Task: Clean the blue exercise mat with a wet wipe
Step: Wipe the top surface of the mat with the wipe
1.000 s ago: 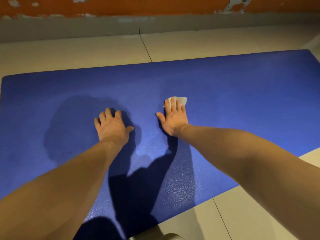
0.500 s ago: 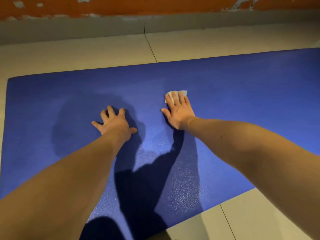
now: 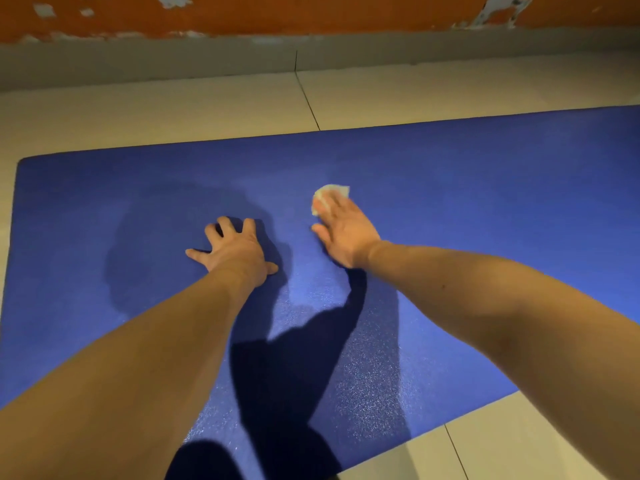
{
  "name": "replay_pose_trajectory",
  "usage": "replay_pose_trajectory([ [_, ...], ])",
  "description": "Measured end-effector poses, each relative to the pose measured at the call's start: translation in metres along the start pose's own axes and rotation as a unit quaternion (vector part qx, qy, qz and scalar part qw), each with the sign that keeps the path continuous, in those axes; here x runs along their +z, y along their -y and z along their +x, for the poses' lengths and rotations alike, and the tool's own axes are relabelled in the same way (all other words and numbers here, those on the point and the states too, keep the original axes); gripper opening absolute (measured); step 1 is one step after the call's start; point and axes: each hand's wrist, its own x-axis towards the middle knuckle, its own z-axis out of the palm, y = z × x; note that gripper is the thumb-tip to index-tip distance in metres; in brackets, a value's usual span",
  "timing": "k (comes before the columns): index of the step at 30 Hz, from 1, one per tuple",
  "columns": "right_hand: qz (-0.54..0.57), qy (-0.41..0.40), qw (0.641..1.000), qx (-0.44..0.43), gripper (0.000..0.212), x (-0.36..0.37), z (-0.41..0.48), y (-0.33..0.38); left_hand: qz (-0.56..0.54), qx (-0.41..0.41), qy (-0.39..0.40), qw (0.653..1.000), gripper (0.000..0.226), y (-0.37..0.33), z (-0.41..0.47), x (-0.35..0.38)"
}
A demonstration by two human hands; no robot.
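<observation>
Mat (image 3: 450, 209): blue, textured, laid flat on a pale tiled floor (image 3: 173, 112); its left end and both long edges are seen, while its right end is cut off by the frame. A sheen is shown on its surface between and below the two forearms. Wipe (image 3: 330, 194): white, crumpled, lying on the mat near its middle; it is pressed under the fingertips of the right hand (image 3: 346, 233), and only its far part is seen beyond them. Right hand: laid palm down, fingers straight and held close together on the wipe, thumb out to the side and resting on the mat; the fingers are slightly blurred. Left hand (image 3: 235, 251): planted palm down on the mat, just left of the right hand and apart from the wipe; fingers are spread wide and nothing is held. Dark shadows of head and arms are cast on the mat around and below the hands. Wall (image 3: 277, 15): orange, with patches of peeled paint, above a grey skirting (image 3: 138, 64) that meets the floor beyond the mat.
</observation>
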Motion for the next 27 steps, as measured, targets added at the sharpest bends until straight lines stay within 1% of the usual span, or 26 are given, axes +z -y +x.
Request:
replay_pose_trajectory([
  [2,0.013,0.023,0.994,0.108,0.070,-0.003,0.012,-0.008,0.003,0.000,0.001,1.000,0.103,0.001,0.000,0.000],
  [4,0.040,0.020,0.986,0.163,0.073,-0.001,0.020,0.009,0.002,-0.002,0.002,1.000,0.103,0.001,0.000,0.000],
  [5,0.052,0.011,0.983,0.174,0.074,0.000,0.021,0.022,-0.001,-0.001,0.001,1.000,0.103,0.001,0.001,0.001],
  [6,0.059,0.001,0.985,0.163,0.074,0.003,0.019,0.037,-0.003,-0.001,-0.001,1.000,0.103,0.000,0.001,0.001],
  [7,0.061,-0.010,0.989,0.134,0.073,0.006,0.016,0.052,-0.005,-0.001,-0.005,1.000,0.103,0.000,0.002,0.001],
  [9,0.068,-0.014,0.996,0.050,0.070,0.012,0.008,0.070,-0.002,0.001,-0.009,1.000,0.102,0.000,0.002,0.002],
  [11,0.068,-0.008,0.997,-0.029,0.069,0.011,0.004,0.064,-0.001,0.005,-0.009,1.000,0.102,0.001,0.003,0.002],
  [12,0.044,-0.011,0.997,-0.063,0.070,0.011,0.005,0.054,-0.001,0.005,-0.009,1.000,0.101,0.002,0.003,0.003],
  [13,0.011,-0.012,0.997,-0.080,0.071,0.010,0.008,0.042,-0.001,0.006,-0.010,1.000,0.101,0.002,0.003,0.003],
  [14,-0.016,-0.011,0.997,-0.074,0.072,0.007,0.014,0.028,-0.003,0.007,-0.011,1.000,0.100,0.002,0.004,0.003],
  [16,-0.023,-0.011,1.000,-0.002,0.073,-0.003,0.028,0.004,-0.006,0.010,-0.010,1.000,0.099,0.002,0.003,0.003],
  [18,-0.001,-0.006,0.997,0.075,0.070,-0.010,0.044,-0.009,-0.004,0.013,-0.009,1.000,0.099,0.001,0.003,0.002],
  [21,0.048,0.000,0.990,0.136,0.072,-0.008,0.059,0.009,-0.008,0.009,-0.005,1.000,0.100,0.001,0.003,0.000],
  [22,0.059,-0.011,0.988,0.141,0.073,-0.005,0.058,0.020,-0.012,0.009,-0.004,1.000,0.101,0.001,0.004,-0.001],
  [23,0.070,-0.019,0.989,0.128,0.073,-0.003,0.056,0.031,-0.016,0.008,-0.003,1.000,0.102,0.000,0.004,-0.001],
  [25,0.073,-0.027,0.995,0.064,0.073,0.003,0.049,0.046,-0.015,0.009,-0.005,1.000,0.103,0.000,0.006,-0.001],
  [27,0.044,-0.022,0.999,-0.013,0.078,0.003,0.042,0.043,-0.011,0.008,-0.007,1.000,0.103,0.000,0.006,0.000],
])
